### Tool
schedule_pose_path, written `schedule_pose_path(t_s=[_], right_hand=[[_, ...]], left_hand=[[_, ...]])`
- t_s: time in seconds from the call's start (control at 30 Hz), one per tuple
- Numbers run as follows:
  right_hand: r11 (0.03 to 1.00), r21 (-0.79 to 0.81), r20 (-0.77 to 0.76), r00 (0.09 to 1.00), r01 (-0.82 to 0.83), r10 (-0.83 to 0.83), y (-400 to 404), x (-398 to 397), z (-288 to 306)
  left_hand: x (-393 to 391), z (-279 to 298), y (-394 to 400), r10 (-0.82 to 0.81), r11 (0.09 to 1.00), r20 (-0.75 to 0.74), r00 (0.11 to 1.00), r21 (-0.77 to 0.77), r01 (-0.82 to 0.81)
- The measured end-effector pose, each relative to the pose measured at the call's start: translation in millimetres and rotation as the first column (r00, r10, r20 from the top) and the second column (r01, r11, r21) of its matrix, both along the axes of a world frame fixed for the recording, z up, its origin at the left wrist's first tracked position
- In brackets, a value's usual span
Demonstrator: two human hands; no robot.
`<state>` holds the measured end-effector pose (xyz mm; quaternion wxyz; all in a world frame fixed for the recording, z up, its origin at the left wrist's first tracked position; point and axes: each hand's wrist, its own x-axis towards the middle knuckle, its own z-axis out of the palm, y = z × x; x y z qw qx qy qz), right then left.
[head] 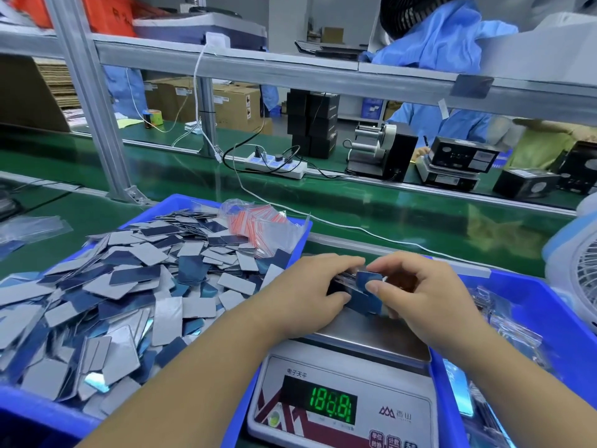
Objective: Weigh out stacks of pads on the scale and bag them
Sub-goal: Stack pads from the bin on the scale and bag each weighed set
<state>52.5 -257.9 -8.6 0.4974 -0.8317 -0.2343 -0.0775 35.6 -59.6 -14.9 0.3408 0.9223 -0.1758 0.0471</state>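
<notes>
Both hands — left hand (305,294), right hand (420,291) — gripped the pad stack (361,291) over the scale (342,399) — labelled 电子天平, 香山.

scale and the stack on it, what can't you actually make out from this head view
- Stack of pads, head view: left hand and right hand cover most of it; count unknowable.
- Scale readout: digits smeared, exact figure unsure.
- Scale buttons: cut by bottom edge.
- Right bin contents: glare and blur.
</notes>
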Motion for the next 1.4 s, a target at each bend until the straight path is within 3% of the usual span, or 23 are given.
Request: schedule_pose_path(t_s=[0.27,0.4,0.5,0.67,0.83,0.97,1.07,1.23,1.4], right_hand=[[1.0,-0.002,0.07,0.998,0.001,0.0,4,-4,3],[0.996,-0.061,0.146,0.988,0.062,-0.053,4,-3,2],[0.986,-0.158,0.258,0.966,0.053,-0.01,9,-6,3],[0.983,-0.183,0.305,0.952,0.03,0.028,6,-5,2],[0.992,-0.075,0.247,0.966,0.097,-0.076,6,-4,-3],[0.973,-0.22,0.328,0.945,0.067,0.009,10,-5,-1],[0.936,-0.353,0.267,0.959,0.012,0.089,10,-7,0],[0.94,-0.338,0.226,0.973,0.046,0.034,-2,-4,10],[0.889,-0.457,0.119,0.992,0.023,0.035,0,-7,7]], left_hand=[[-2,3,-5,-0.048,0.997,0.0,0.999,-0.058,0.048],[-2,4,-6,-0.043,0.998,-0.005,0.999,-0.047,0.043],[-2,5,-6,-0.041,0.997,-0.012,0.999,-0.061,0.04],[-3,3,-6,-0.044,0.997,-0.005,0.999,-0.061,0.044],[-3,4,-5,-0.039,0.998,-0.005,0.999,-0.054,0.038],[-3,5,-5,-0.05,0.996,-0.002,0.999,-0.069,0.049],[-3,5,-5,-0.04,0.996,-0.01,0.999,-0.076,0.039],[-3,4,-3,-0.035,0.994,-0.035,0.999,-0.104,0.032],[-4,3,-2,-0.014,0.996,-0.061,0.998,-0.092,0.009]])
